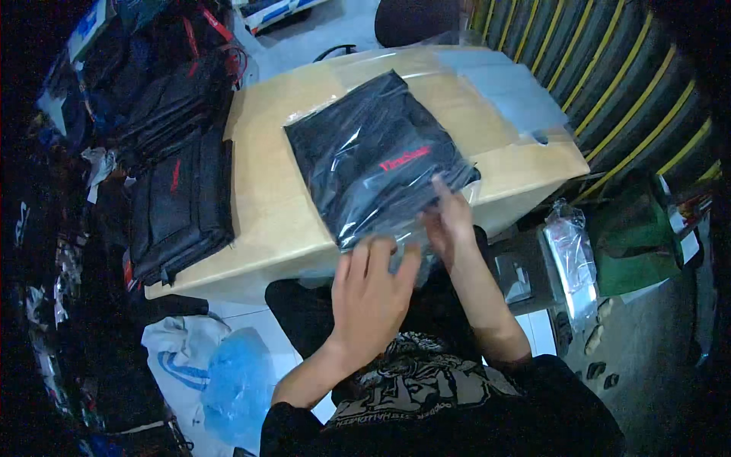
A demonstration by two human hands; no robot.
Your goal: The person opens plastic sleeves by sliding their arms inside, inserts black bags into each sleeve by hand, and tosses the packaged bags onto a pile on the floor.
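A flat black fabric bag [358,152] with small red lettering lies tilted on the table, inside a clear plastic bag [350,228] whose shiny film catches the light. At the near edge of the plastic, my left hand [371,293] has its fingers bent over the film, the thumb a little apart from them. My right hand [453,221] is at the near right corner, its index finger against the wrapped bag and the other fingers curled at the plastic. Its fingertips are partly hidden and slightly blurred.
The pale wooden table [263,190] carries clear plastic sheets [506,87] at far right. Black bags [183,194] are stacked at its left edge. A blue plastic bag [236,381] lies on the floor below. A plastic-wrapped bundle [571,259] and green bag [636,240] stand right.
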